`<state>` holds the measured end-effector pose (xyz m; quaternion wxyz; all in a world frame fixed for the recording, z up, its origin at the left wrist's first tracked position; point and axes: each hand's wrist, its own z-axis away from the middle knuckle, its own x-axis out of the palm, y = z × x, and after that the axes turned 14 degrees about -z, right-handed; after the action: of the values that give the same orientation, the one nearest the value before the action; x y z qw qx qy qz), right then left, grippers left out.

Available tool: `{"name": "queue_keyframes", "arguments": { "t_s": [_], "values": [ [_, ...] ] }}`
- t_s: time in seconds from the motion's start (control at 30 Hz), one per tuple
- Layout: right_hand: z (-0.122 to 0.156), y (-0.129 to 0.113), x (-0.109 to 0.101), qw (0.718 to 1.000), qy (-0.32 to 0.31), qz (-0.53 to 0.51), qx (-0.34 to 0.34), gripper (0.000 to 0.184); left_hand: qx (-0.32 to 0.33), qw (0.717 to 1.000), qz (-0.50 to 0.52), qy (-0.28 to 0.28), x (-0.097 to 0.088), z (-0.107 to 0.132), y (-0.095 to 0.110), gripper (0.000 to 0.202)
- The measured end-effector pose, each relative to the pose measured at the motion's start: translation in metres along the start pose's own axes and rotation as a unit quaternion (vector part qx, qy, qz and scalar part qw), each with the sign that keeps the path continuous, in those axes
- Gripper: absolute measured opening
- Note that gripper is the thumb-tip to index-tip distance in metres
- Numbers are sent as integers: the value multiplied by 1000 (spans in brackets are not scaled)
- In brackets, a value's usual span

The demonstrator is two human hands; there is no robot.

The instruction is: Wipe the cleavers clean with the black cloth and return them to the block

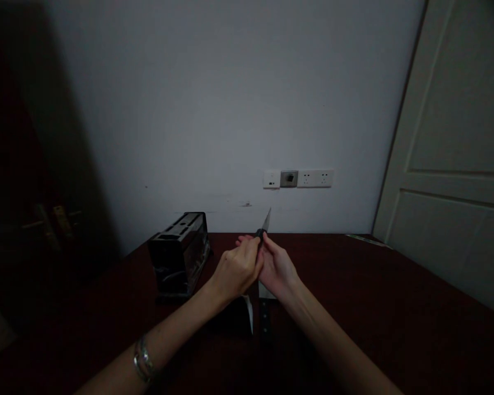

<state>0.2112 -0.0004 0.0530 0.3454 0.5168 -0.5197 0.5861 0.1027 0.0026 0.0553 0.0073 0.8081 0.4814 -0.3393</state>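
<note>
Over the middle of the table, a small knife (266,220) points up and away, its narrow blade bare and its dark handle between my hands. My left hand (239,270), with bracelets on its wrist, is closed round the handle. My right hand (278,269) presses against it from the right, thumb along the handle, partly covered by the left. Below them lies a broad-bladed knife with a black riveted handle (265,321); my hands hide much of its blade. A dark item with a pale edge (249,312) sits under my left forearm, its kind unclear.
A black knife block (177,252) with a slotted top stands on the left of the dark red table (333,291). A thin strip (368,240) lies at the back right. Behind are a wall with sockets (315,178) and a pale door (453,164).
</note>
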Motion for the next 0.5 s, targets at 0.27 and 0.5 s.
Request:
{"name": "queue_keyframes", "arguments": {
  "t_s": [0.27, 0.5],
  "values": [
    [65, -17, -13, 970, 31, 178, 162, 29, -59, 998, 22, 24, -70, -80, -61, 17],
    [85, -94, -70, 952, 167, 251, 53, 17, -95, 995, -3, 32, -122, -183, -157, 20]
  ]
}}
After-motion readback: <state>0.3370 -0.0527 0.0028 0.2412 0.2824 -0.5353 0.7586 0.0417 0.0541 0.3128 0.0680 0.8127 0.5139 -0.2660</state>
